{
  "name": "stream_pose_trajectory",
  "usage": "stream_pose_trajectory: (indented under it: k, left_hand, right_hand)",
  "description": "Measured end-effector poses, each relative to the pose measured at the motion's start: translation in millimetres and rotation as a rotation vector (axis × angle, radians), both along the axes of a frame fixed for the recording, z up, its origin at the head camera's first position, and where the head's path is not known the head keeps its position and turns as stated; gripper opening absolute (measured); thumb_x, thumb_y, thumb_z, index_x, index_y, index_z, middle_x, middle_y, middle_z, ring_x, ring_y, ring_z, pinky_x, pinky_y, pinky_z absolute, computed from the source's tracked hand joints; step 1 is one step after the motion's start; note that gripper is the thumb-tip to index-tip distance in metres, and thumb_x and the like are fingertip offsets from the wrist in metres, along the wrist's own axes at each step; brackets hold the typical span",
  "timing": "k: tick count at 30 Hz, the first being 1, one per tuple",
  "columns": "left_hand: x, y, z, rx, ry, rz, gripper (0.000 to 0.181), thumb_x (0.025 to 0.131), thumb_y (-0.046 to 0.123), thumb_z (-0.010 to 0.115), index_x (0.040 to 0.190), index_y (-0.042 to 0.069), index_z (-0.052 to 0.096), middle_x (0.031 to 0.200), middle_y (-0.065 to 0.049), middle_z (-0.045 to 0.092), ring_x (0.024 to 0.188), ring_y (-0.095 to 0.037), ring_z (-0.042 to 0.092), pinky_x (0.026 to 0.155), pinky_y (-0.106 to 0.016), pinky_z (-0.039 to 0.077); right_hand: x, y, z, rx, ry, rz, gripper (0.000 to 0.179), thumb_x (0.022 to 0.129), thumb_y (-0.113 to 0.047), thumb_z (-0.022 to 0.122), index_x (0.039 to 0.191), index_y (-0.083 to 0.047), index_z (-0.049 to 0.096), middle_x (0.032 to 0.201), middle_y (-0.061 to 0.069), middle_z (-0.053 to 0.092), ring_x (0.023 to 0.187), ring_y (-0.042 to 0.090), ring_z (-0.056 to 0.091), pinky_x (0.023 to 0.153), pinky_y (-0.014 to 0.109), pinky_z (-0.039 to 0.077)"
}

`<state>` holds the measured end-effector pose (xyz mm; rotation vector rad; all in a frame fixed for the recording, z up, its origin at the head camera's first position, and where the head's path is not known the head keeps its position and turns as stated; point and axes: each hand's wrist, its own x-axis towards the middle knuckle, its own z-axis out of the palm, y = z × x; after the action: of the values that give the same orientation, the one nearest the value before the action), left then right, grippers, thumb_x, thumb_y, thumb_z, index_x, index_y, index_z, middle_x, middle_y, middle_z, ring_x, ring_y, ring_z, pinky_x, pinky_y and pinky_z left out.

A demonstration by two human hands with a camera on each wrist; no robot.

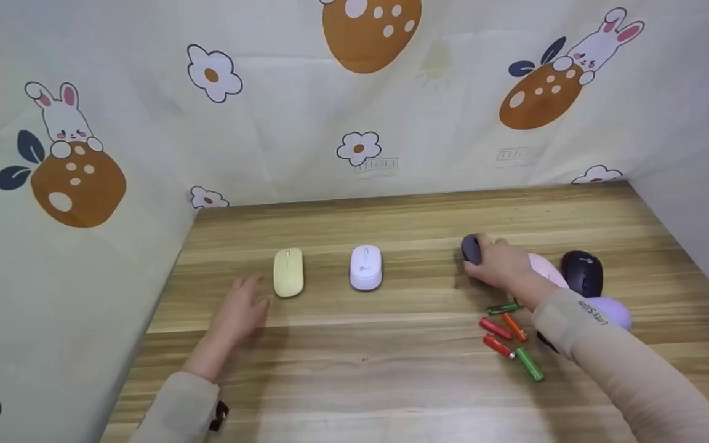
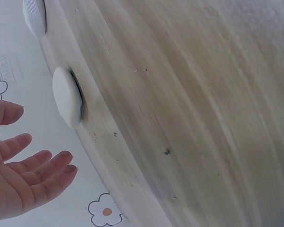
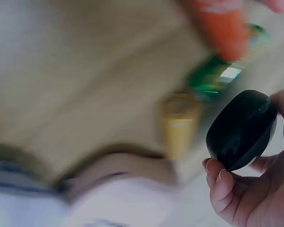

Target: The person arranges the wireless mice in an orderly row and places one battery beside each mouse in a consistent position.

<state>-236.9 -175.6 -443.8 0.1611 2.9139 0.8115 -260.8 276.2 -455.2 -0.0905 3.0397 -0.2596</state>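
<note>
My right hand [image 1: 499, 266] grips a dark computer mouse [image 1: 471, 250] by its sides, over the right half of the table. In the right wrist view the black mouse [image 3: 241, 130] sits between thumb and fingertips. My left hand [image 1: 239, 314] holds nothing; it hovers left of a yellow mouse [image 1: 288, 272], fingers relaxed and spread in the left wrist view. To the right of the yellow mouse stands a white-lavender mouse [image 1: 365, 267]. Beside my right wrist lie a pink mouse [image 1: 546, 269], partly hidden, a black mouse [image 1: 582, 272] and a purple mouse [image 1: 614, 312], partly under the sleeve.
Several batteries lie loose in front of my right forearm, among them a red battery [image 1: 498, 346], an orange battery [image 1: 515, 327] and a green battery [image 1: 529, 364]. A patterned cloth [image 1: 293, 123] walls the wooden table [image 1: 354, 381] at the back and sides.
</note>
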Motion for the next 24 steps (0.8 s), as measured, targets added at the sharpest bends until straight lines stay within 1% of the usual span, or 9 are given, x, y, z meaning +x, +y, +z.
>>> stream_pose_trajectory:
  k: [3, 6, 9, 15, 19, 22, 24]
  left_hand:
    - [0.3, -1.9, -0.2, 0.0, 0.002, 0.012, 0.049, 0.089, 0.012, 0.051, 0.133, -0.005, 0.039, 0.133, -0.03, 0.036, 0.114, -0.04, 0.046, 0.095, -0.053, 0.038]
    - [0.5, -1.8, -0.3, -0.006, 0.008, 0.012, 0.05, 0.088, 0.011, 0.052, 0.133, -0.005, 0.039, 0.134, -0.03, 0.036, 0.115, -0.039, 0.046, 0.096, -0.053, 0.037]
    - [-0.4, 0.0, -0.3, -0.002, 0.019, 0.002, 0.049, 0.087, 0.011, 0.051, 0.132, -0.006, 0.039, 0.133, -0.03, 0.036, 0.118, -0.041, 0.043, 0.098, -0.053, 0.035]
    - [-0.5, 0.5, -0.7, -0.001, 0.032, 0.003, 0.049, 0.087, 0.01, 0.052, 0.132, -0.005, 0.041, 0.132, -0.03, 0.038, 0.118, -0.041, 0.044, 0.098, -0.053, 0.035]
    - [0.7, -1.6, -1.4, -0.006, 0.035, 0.0, 0.049, 0.087, 0.01, 0.052, 0.131, -0.006, 0.041, 0.132, -0.03, 0.038, 0.12, -0.043, 0.041, 0.1, -0.054, 0.033]
    - [1.5, -2.4, -1.3, -0.004, 0.036, -0.002, 0.049, 0.087, 0.01, 0.051, 0.131, -0.006, 0.041, 0.133, -0.03, 0.038, 0.122, -0.043, 0.039, 0.1, -0.054, 0.032]
    - [2.4, -2.7, -1.2, -0.001, 0.024, 0.001, 0.049, 0.088, 0.011, 0.051, 0.132, -0.006, 0.04, 0.134, -0.029, 0.037, 0.116, -0.041, 0.044, 0.098, -0.053, 0.035]
  right_hand:
    - [-6.7, -15.6, 9.8, -0.047, 0.006, -0.029, 0.07, 0.083, -0.043, 0.051, 0.135, 0.002, 0.036, 0.107, 0.035, 0.053, 0.086, 0.043, 0.057, 0.066, 0.053, 0.048]
    - [-12.9, -28.3, 12.0, -0.053, -0.038, -0.038, 0.071, 0.083, -0.043, 0.05, 0.135, 0.002, 0.036, 0.109, 0.035, 0.053, 0.092, 0.044, 0.056, 0.069, 0.053, 0.048]
    - [-17.3, -34.2, 9.2, -0.044, -0.092, -0.066, 0.071, 0.084, -0.044, 0.049, 0.135, 0.004, 0.034, 0.11, 0.035, 0.052, 0.094, 0.043, 0.056, 0.072, 0.051, 0.048]
    - [-21.0, -30.7, -0.2, -0.042, -0.125, -0.136, 0.07, 0.084, -0.039, 0.048, 0.131, 0.011, 0.033, 0.108, 0.038, 0.051, 0.098, 0.046, 0.054, 0.078, 0.052, 0.047]
    - [-21.6, -26.9, -5.6, -0.059, -0.171, -0.154, 0.075, 0.084, -0.038, 0.048, 0.133, 0.014, 0.025, 0.111, 0.041, 0.048, 0.102, 0.048, 0.051, 0.083, 0.052, 0.045]
    - [-22.3, -26.4, -7.8, -0.076, -0.199, -0.153, 0.079, 0.085, -0.039, 0.048, 0.135, 0.015, 0.021, 0.114, 0.042, 0.046, 0.105, 0.049, 0.05, 0.087, 0.052, 0.043]
    - [-22.9, -26.9, -8.1, -0.087, -0.211, -0.145, 0.079, 0.085, -0.039, 0.047, 0.136, 0.014, 0.019, 0.116, 0.042, 0.045, 0.106, 0.049, 0.049, 0.087, 0.052, 0.043]
